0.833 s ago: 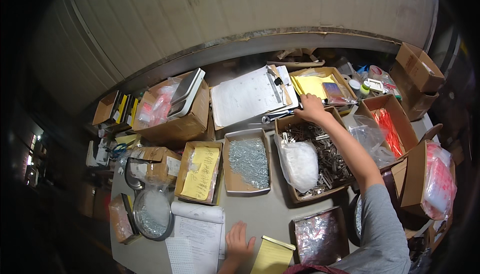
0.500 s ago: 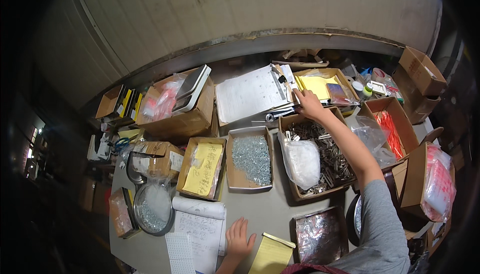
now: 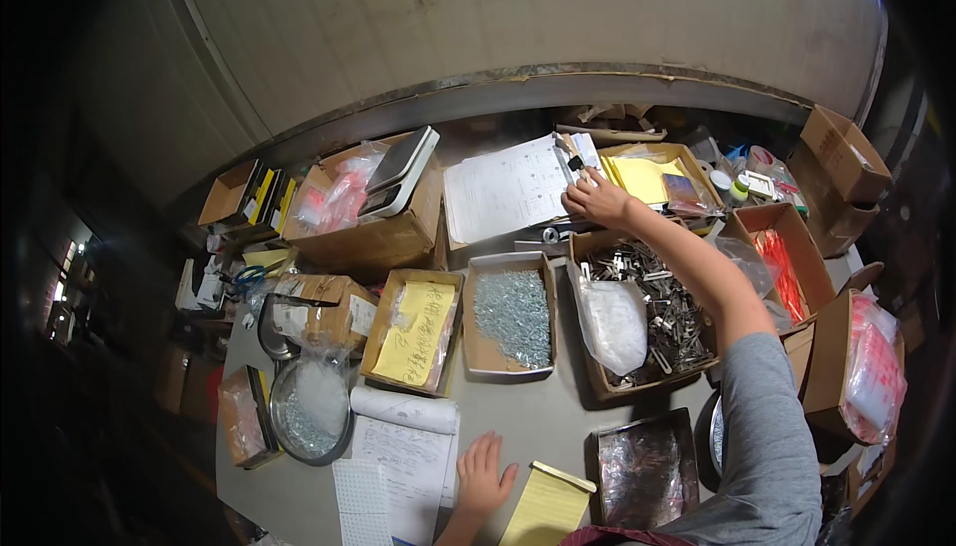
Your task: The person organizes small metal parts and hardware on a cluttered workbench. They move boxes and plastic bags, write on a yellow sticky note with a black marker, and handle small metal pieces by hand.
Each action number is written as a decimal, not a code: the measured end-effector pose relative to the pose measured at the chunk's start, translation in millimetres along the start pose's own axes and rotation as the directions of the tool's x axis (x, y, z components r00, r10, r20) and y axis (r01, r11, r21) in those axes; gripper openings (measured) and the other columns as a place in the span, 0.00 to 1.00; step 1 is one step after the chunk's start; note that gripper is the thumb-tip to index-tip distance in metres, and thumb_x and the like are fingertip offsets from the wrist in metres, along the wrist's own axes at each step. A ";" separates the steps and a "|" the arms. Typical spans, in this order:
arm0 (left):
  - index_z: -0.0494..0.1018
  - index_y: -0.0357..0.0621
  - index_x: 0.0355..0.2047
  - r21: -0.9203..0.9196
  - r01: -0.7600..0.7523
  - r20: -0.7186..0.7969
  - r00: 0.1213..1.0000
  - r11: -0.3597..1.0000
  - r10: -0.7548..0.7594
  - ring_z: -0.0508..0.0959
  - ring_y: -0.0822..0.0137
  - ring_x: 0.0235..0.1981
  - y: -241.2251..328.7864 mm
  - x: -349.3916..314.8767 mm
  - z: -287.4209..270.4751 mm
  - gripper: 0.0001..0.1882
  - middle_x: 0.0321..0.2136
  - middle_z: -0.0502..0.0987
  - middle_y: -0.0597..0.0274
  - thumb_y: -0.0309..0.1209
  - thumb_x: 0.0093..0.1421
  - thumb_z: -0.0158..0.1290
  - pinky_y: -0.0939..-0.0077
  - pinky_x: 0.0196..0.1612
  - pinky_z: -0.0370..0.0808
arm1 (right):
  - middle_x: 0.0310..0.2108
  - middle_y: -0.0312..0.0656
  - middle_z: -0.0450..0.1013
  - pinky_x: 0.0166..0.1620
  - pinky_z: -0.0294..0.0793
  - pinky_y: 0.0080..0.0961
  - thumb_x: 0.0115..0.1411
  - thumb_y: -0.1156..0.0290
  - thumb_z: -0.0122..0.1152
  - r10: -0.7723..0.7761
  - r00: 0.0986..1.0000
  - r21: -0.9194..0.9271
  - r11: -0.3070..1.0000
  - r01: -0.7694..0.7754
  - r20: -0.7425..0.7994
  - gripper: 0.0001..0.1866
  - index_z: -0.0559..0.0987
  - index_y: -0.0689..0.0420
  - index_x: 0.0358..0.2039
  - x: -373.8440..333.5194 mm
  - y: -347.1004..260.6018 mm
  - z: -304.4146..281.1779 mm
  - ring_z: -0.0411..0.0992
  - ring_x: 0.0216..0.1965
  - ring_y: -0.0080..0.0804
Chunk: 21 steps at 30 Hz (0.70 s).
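My right hand reaches over to the near right corner of a clipboard with a stack of printed white papers. Its fingers bend around that edge; the thumb is hard to make out. Below the right forearm is a cardboard box of dark metal clips, with a white plastic bag inside. My left hand rests on the table, fingers apart and holding nothing. It lies between a handwritten notepad and a yellow paper pad.
Small silvery screws fill a white-edged box. To its left stands a box with a yellow note. Round metal bowls, a scale on a carton, a yellow-paper box and a red-strip box surround the work area.
My right hand has shifted left along the papers' edge, and its fingers are more bent. The whole view has moved slightly; my left hand stays on the table.
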<state>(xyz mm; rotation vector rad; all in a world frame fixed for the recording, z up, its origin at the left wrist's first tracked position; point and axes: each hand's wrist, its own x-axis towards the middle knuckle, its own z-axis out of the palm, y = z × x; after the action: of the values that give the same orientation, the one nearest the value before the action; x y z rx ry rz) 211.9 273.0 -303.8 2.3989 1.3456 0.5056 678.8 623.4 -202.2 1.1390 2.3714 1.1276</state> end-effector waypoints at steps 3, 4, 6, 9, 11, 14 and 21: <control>0.63 0.37 0.62 -0.008 -0.007 -0.009 1.000 1.000 0.007 0.61 0.49 0.65 0.6 0.4 0.6 0.33 0.63 0.63 0.49 0.40 0.60 0.57 0.51 0.65 0.54 | 0.56 0.40 0.67 0.65 0.59 0.53 0.64 0.62 0.51 0.059 0.994 0.141 0.989 -0.046 -0.092 0.24 0.66 0.54 0.60 -10.8 5.5 -6.0 0.67 0.56 0.37; 0.64 0.37 0.62 0.008 -0.012 -0.019 1.000 1.000 0.012 0.62 0.50 0.65 0.7 0.6 0.3 0.33 0.63 0.64 0.50 0.40 0.60 0.57 0.52 0.64 0.56 | 0.56 0.41 0.67 0.66 0.59 0.49 0.61 0.61 0.58 0.104 0.991 0.230 0.970 -0.083 -0.081 0.28 0.66 0.54 0.60 -14.4 5.7 -8.6 0.67 0.56 0.40; 0.65 0.38 0.61 0.040 -0.009 -0.036 0.999 0.999 0.010 0.63 0.51 0.64 0.6 -1.4 0.3 0.32 0.63 0.65 0.51 0.41 0.61 0.57 0.53 0.62 0.58 | 0.55 0.42 0.68 0.67 0.59 0.47 0.57 0.60 0.63 0.268 0.962 0.361 0.904 -0.230 -0.059 0.31 0.66 0.55 0.59 -15.2 2.9 -23.2 0.67 0.56 0.41; 0.65 0.38 0.62 0.036 -0.012 -0.021 1.000 0.999 0.013 0.63 0.51 0.64 1.2 -0.4 -0.1 0.32 0.63 0.65 0.51 0.40 0.61 0.57 0.52 0.62 0.58 | 0.49 0.45 0.70 0.60 0.65 0.39 0.46 0.56 0.74 0.534 0.838 0.505 0.757 -0.415 -0.112 0.37 0.68 0.58 0.54 -22.6 9.8 -34.2 0.69 0.53 0.42; 0.65 0.38 0.61 0.036 -0.006 -0.027 1.000 0.999 0.007 0.63 0.50 0.64 0.2 -1.0 2.2 0.32 0.63 0.65 0.51 0.40 0.61 0.57 0.52 0.63 0.58 | 0.44 0.45 0.72 0.55 0.67 0.37 0.43 0.54 0.76 0.580 0.813 0.470 0.732 -0.494 -0.048 0.39 0.69 0.59 0.51 -20.6 15.4 -39.4 0.71 0.50 0.42; 0.65 0.38 0.61 0.028 -0.009 -0.022 1.000 1.000 0.009 0.63 0.50 0.64 1.3 -0.3 0.7 0.32 0.63 0.64 0.50 0.39 0.61 0.57 0.51 0.63 0.58 | 0.38 0.44 0.73 0.50 0.70 0.37 0.43 0.51 0.77 0.643 0.766 0.501 0.658 -0.563 0.016 0.32 0.78 0.60 0.42 -24.8 12.6 -37.3 0.74 0.43 0.42; 0.65 0.37 0.61 0.032 0.004 -0.029 1.000 0.999 -0.003 0.63 0.49 0.64 2.2 -1.5 0.8 0.32 0.63 0.65 0.49 0.38 0.60 0.57 0.51 0.63 0.58 | 0.22 0.49 0.76 0.32 0.73 0.40 0.50 0.41 0.69 0.745 0.589 0.582 0.339 -0.739 0.314 0.29 0.83 0.59 0.18 -25.9 2.0 -34.2 0.77 0.26 0.46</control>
<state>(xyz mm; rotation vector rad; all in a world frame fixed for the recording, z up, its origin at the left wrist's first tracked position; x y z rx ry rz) 213.2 270.6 -303.7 2.4237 1.3796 0.5244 678.4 586.5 -180.3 2.6960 2.2922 0.3420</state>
